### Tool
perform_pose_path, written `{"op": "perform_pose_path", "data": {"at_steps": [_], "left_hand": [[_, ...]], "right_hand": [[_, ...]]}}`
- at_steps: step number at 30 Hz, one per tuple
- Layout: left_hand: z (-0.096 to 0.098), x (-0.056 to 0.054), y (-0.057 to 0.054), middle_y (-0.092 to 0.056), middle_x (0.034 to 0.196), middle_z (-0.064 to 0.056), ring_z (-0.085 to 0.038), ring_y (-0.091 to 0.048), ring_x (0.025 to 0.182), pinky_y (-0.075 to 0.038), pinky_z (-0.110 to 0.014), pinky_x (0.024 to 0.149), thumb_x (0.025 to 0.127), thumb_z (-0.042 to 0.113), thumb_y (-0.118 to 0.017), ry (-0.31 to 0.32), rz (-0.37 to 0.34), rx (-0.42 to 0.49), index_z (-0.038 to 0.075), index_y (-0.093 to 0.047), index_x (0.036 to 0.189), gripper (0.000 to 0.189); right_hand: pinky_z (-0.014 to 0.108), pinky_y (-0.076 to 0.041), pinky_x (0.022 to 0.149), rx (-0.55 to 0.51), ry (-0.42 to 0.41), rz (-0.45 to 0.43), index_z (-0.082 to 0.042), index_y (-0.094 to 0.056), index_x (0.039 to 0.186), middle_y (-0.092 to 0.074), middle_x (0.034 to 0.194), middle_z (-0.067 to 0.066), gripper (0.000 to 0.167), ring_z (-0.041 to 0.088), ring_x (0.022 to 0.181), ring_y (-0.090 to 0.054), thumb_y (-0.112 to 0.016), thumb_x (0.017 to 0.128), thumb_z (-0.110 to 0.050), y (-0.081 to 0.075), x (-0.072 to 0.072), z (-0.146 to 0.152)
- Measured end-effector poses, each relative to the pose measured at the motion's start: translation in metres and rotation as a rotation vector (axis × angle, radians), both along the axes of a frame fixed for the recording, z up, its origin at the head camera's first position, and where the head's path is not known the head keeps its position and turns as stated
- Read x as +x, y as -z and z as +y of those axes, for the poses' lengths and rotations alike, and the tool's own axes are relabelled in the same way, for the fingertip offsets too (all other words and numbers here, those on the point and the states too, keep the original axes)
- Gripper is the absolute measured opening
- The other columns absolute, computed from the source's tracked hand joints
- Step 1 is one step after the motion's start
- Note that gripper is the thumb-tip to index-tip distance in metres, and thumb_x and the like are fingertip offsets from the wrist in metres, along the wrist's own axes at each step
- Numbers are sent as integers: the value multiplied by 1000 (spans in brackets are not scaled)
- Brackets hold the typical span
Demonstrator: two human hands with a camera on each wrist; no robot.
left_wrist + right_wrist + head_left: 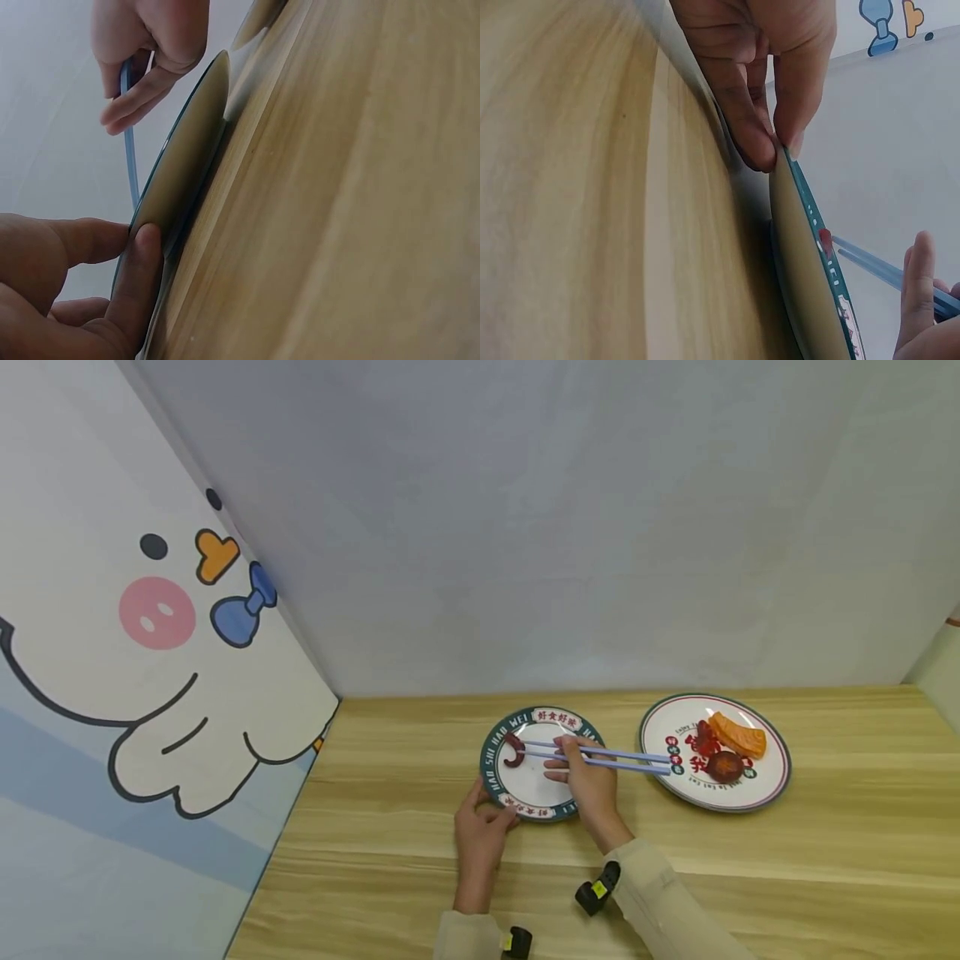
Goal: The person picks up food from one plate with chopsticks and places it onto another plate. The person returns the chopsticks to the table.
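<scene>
My left hand [478, 839] pinches the near-left rim of a white plate with a dark green lettered border [490, 760]. In the left wrist view its fingers reach under the plate [187, 150]. My right hand [597, 793] grips a pair of light blue chopsticks [630, 755], pointing left across the plate. At their tips is a dark red, curled piece of food [517, 745], over the plate's left side. The right wrist view shows the chopstick tips right at this red piece [826, 240], close to the plate's border.
To the right stands a second plate [658, 735] with a thin dark rim and red print. On it lie an orange slice like salmon [738, 739], a brown mushroom cap [725, 767] and a red piece [707, 739]. A pale wall [562, 527] backs the wooden table [375, 827]; a cartoon panel [75, 735] borders its left.
</scene>
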State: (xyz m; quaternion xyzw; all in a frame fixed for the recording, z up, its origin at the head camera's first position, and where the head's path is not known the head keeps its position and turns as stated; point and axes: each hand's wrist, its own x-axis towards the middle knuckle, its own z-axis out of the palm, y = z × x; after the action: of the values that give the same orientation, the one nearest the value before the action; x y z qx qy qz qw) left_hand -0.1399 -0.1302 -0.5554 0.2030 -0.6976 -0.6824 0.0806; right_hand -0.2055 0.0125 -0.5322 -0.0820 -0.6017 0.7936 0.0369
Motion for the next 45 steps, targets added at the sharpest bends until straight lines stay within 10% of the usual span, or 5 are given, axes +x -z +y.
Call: {"op": "perform_pose_path", "data": {"at_steps": [33, 45], "left_hand": [[0, 4, -1, -54, 129, -26, -12, -63, 79, -70, -25, 71, 87, -20, -71, -9, 33, -2, -11, -39, 157, 77], [0, 2, -2, -54, 131, -25, -12, -63, 80, -70, -25, 70, 87, -17, -73, -4, 26, -17, -9, -40, 157, 78]], "right_hand": [[25, -70, 66, 31, 13, 7, 17, -66, 118, -66, 102, 33, 26, 6, 62, -72, -56, 109, -6, 7, -8, -17], [25, -69, 60, 188, 17, 148, 16, -69, 109, -70, 91, 36, 26, 37, 71, -77, -54, 109, -5, 6, -5, -19]]}}
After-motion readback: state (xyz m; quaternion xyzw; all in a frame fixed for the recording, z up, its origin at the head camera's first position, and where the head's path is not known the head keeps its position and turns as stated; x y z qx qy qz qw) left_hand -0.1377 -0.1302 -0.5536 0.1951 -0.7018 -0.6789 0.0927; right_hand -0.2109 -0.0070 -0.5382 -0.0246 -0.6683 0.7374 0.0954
